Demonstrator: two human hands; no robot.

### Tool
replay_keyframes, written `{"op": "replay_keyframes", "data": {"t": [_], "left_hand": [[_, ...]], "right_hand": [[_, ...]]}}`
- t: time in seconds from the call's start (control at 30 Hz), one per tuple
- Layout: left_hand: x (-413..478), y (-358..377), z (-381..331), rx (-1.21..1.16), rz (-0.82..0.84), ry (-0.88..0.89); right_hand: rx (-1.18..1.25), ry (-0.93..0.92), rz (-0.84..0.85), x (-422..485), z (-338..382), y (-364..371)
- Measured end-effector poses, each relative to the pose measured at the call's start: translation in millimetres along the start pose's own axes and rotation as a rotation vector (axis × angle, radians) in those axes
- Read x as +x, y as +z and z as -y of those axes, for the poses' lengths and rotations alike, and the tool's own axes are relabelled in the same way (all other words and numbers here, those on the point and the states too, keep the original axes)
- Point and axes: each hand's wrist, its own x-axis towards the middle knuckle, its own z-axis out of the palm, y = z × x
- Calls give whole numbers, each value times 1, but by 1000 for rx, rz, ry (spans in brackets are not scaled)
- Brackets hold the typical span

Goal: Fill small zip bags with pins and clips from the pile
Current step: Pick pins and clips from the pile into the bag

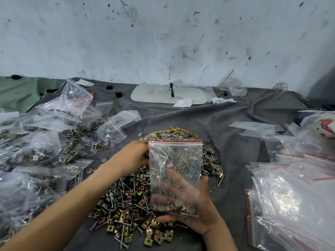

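1. Plastic zip bag stands upright above the pile, mouth up, so pins and clips settle at its bottom.
2. Right hand cradles it from behind, thumb on its edge.
3. Left hand meets its left edge; fingers hidden, grip unclear.

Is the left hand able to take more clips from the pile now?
Probably yes: the left hand holds only the edge of the zip bag, and the pile lies uncovered right beneath.
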Motion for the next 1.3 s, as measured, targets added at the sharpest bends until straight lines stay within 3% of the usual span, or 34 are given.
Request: {"op": "replay_keyframes", "data": {"t": [0.27, 0.37, 0.5, 0.67, 0.83, 1.03, 1.2, 1.3], "left_hand": [[4, -9, 10, 29, 79, -100], [3, -14, 8, -11, -35, -116], [1, -35, -6, -515, -270, -111], [-3, -58, -31, -873, -228, 28], [-3, -64, -48, -794, -175, 127], [-5, -61, -54, -671, -166, 73], [-8, -61, -57, -647, -211, 87], [-9, -64, -48, -629, -351, 36]], "right_hand": [[-16, 1, 7, 0, 0, 0], [-13, 1, 8, -1, 0, 1], [-5, 2, 6, 0, 0, 2], [-36, 20, 7, 0, 0, 2], [-36, 27, 3, -1, 0, 2], [-39, 36, 26, 0, -1, 0], [-44, 34, 47, 0, -1, -2], [-61, 28, 50, 0, -1, -2]]}}
